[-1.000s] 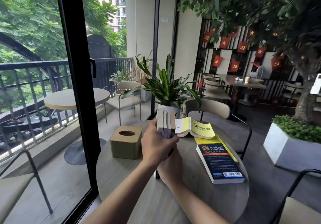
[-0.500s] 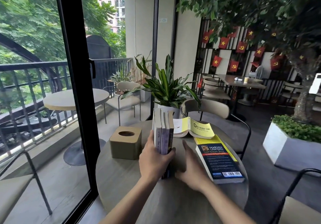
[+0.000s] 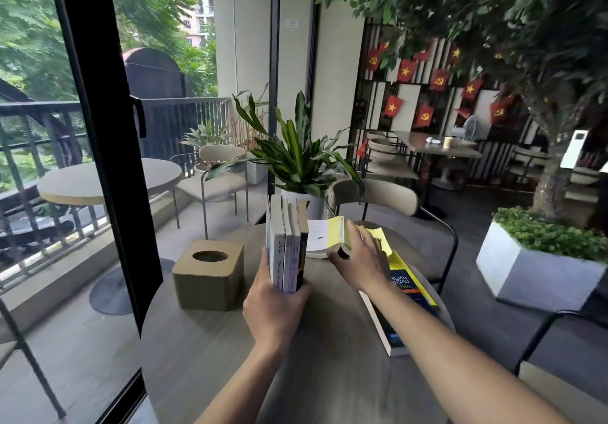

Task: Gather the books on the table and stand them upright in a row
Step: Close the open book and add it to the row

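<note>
Three upright books point(image 3: 287, 246) at frame centre are clamped at their near end by the left hand point(image 3: 274, 305) on the desk point(image 3: 210, 351). The open yellow book point(image 3: 329, 237) just right is touched by the right hand point(image 3: 360, 260), fingers spread. A blue book point(image 3: 403, 305) lies flat further right.

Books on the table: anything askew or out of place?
Yes. The yellow book lies splayed open, pages up, under the right hand. The blue-and-yellow book lies flat, overhanging the table edge. The upright books in the left hand look straight.
</note>
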